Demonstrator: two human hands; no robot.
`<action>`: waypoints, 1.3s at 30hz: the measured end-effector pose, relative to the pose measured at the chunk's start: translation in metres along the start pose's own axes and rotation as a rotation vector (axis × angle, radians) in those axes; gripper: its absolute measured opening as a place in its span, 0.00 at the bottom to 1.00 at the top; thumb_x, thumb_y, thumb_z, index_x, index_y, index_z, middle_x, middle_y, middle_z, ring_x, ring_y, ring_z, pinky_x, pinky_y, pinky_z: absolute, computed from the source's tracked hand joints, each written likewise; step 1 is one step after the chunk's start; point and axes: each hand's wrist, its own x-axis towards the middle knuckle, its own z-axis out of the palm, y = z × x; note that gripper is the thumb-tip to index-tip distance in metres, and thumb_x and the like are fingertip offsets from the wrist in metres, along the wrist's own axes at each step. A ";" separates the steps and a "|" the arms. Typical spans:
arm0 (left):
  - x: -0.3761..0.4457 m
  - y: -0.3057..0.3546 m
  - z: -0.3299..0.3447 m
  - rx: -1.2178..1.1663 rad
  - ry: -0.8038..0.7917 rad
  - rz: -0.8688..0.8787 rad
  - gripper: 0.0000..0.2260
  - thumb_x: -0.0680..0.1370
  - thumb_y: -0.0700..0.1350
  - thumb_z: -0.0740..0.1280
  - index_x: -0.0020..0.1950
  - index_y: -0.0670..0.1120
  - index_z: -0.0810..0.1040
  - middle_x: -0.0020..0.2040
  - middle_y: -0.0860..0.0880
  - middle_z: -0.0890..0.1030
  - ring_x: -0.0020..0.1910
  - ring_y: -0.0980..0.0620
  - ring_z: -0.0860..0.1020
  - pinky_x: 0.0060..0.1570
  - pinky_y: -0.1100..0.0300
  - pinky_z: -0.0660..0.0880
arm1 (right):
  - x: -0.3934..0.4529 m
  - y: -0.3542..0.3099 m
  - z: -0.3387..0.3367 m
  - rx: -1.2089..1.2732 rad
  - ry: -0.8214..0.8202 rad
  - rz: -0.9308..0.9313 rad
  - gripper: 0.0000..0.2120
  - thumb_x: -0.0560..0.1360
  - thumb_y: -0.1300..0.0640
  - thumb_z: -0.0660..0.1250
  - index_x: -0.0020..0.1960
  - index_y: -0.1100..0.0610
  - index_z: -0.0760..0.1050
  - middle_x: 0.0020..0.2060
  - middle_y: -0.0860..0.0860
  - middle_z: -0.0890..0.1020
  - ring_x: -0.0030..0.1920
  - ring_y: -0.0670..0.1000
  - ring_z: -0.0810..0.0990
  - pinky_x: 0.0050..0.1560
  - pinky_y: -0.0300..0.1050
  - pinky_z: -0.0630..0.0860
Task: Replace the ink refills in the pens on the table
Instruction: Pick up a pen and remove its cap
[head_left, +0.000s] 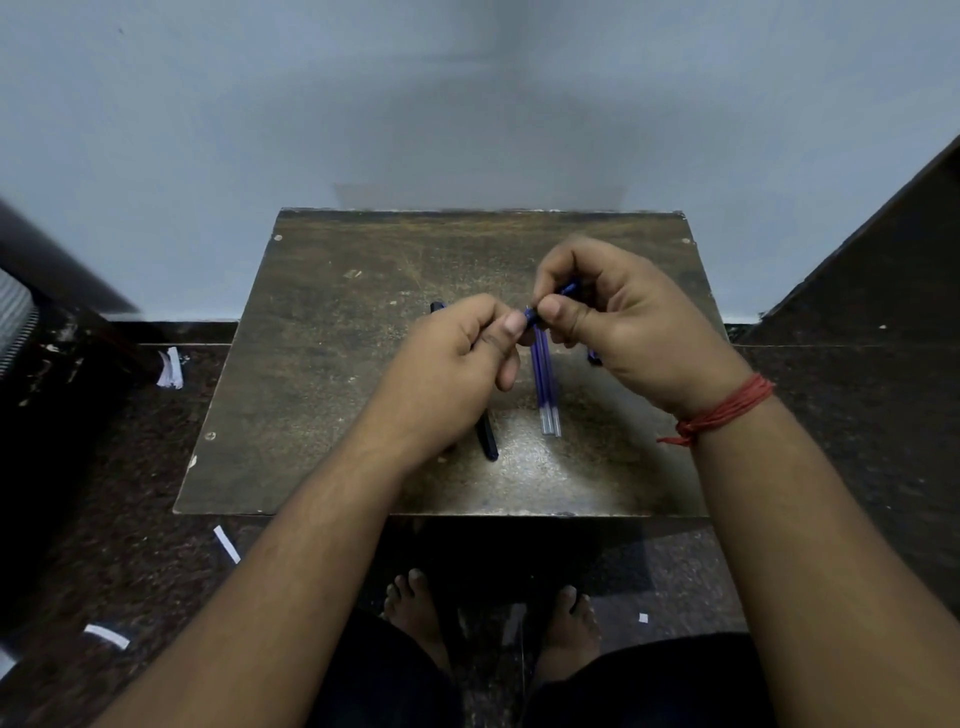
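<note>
Above the small worn wooden table (322, 364), both hands pinch one blue pen (567, 289). My right hand (628, 322) grips its upper part, and my left hand (457, 364) pinches its near end between thumb and forefinger. Most of that pen is hidden by fingers. Two blue ink refills (546, 384) lie side by side on the table just below the hands. A dark pen (487, 439) lies under my left hand, partly covered. Another dark pen end (437, 307) shows beyond my left hand, and a blue piece (593, 356) peeks out under my right palm.
The table stands against a pale blue wall (467, 104). White paper scraps (170, 368) lie on the dark floor to the left. My bare feet (415, 608) are under the table's near edge. Dark furniture (883, 249) flanks the right side.
</note>
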 end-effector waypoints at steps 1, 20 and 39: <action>0.000 0.000 0.000 -0.004 0.001 -0.004 0.13 0.83 0.48 0.61 0.44 0.43 0.77 0.30 0.53 0.77 0.26 0.58 0.69 0.31 0.59 0.68 | -0.001 -0.001 -0.002 0.019 -0.018 0.002 0.05 0.79 0.67 0.66 0.50 0.59 0.75 0.40 0.49 0.79 0.38 0.40 0.78 0.36 0.30 0.72; 0.002 -0.007 0.006 0.181 0.064 0.049 0.09 0.82 0.45 0.64 0.43 0.46 0.77 0.30 0.54 0.78 0.26 0.61 0.72 0.28 0.71 0.64 | 0.003 0.012 0.001 -0.172 0.045 0.192 0.09 0.82 0.54 0.64 0.45 0.56 0.76 0.28 0.48 0.78 0.26 0.46 0.75 0.29 0.40 0.71; 0.002 -0.008 0.005 0.185 0.078 0.043 0.09 0.82 0.46 0.63 0.43 0.47 0.76 0.30 0.54 0.78 0.27 0.62 0.73 0.28 0.72 0.66 | 0.002 0.013 -0.002 0.123 0.048 0.135 0.08 0.77 0.65 0.70 0.53 0.56 0.75 0.50 0.58 0.80 0.46 0.55 0.82 0.49 0.49 0.82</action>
